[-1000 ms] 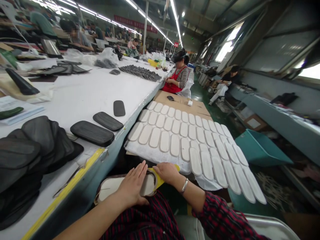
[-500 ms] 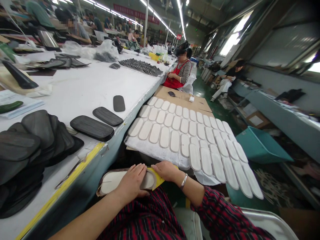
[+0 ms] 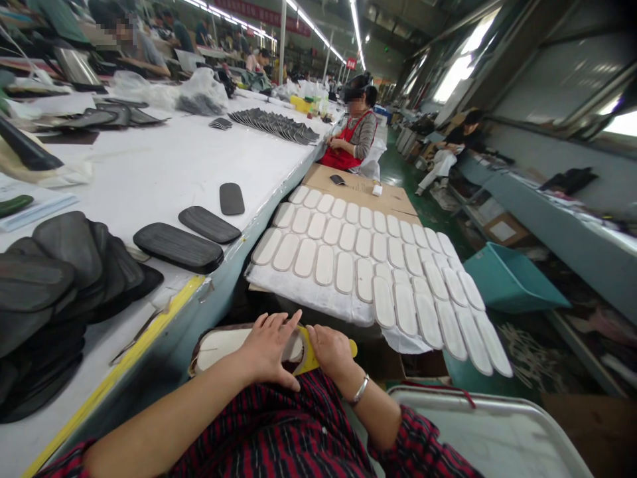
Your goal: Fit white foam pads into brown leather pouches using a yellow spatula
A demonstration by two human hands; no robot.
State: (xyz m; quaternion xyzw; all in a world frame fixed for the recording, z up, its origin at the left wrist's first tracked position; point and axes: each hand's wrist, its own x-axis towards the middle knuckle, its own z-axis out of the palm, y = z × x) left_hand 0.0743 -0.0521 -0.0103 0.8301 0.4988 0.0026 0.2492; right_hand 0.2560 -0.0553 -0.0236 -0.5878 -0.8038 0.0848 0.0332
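Note:
In my lap lies a shoe-like piece (image 3: 223, 346) with a cream oval pad and a dark rim. My left hand (image 3: 271, 346) rests over its right half, fingers spread and thumb apart. My right hand (image 3: 331, 352) is closed on a yellow tool (image 3: 309, 355), whose near part meets the right end of the piece. A rounded yellow end shows beyond the right hand. Beyond my hands, rows of pale oval pads (image 3: 344, 272) lie on a white-covered board.
On the white table (image 3: 149, 169) at left are stacked dark pieces (image 3: 70, 265) and black ovals (image 3: 179, 247). A seated person in a red apron (image 3: 346, 149) is ahead. A teal bin (image 3: 512, 279) and metal tray (image 3: 492, 431) are at right.
My left hand has lifted slightly and spread its fingers, thumb apart. My right hand has shifted, showing more of the yellow tool. The view has shifted, revealing more of the metal tray.

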